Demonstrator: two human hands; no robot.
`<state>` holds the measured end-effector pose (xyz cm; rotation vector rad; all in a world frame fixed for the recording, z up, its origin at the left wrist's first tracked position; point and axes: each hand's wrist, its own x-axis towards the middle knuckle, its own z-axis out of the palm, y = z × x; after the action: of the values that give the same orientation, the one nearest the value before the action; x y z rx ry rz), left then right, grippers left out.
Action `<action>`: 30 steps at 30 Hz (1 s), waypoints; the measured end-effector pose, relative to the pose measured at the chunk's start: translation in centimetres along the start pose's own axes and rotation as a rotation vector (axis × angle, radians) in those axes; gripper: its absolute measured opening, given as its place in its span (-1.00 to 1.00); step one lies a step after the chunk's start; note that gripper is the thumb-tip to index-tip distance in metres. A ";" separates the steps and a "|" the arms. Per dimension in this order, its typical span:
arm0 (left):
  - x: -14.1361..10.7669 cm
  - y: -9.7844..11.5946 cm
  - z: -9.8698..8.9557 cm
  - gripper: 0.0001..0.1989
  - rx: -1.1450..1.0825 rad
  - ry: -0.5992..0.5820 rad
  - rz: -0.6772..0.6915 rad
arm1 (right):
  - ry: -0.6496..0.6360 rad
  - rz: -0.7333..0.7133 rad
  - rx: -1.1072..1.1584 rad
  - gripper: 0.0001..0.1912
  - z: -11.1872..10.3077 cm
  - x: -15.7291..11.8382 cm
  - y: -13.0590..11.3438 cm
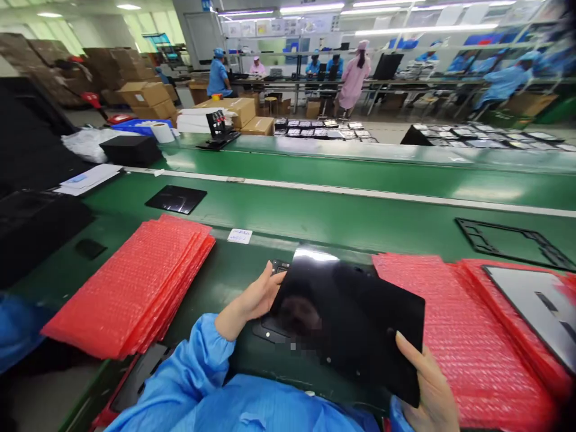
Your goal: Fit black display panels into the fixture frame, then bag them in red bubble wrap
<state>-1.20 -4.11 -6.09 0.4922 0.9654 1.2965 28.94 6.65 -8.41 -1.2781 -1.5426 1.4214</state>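
A glossy black screen panel (351, 312) is tilted in front of me, its surface reflecting the ceiling light. My right hand (427, 378) grips its lower right edge, thumb on the face and the other fingers behind. At its left edge is my left hand (254, 297), fingers stretched out and apart; whether the fingertips touch the panel I cannot tell. Beneath the panel lies a black frame (263, 331) on the green bench, mostly hidden by the panel.
Red bubble-wrap bags (130, 282) are stacked at left; more red bags (463, 336) lie at right, with a grey-backed panel (531, 306) on them. Farther off are another black panel (177, 198), a paper label (240, 236) and an empty black frame (513, 240). Co-workers sit beyond.
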 end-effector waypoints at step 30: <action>1.6 -3.8 -4.0 -0.60 1.043 0.579 0.297 | -0.022 -0.082 -0.394 -0.15 3.2 2.6 4.2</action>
<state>-2.31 -4.33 -11.68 1.1130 2.1346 1.1258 26.11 7.77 -13.47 -1.4048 -1.9342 1.1166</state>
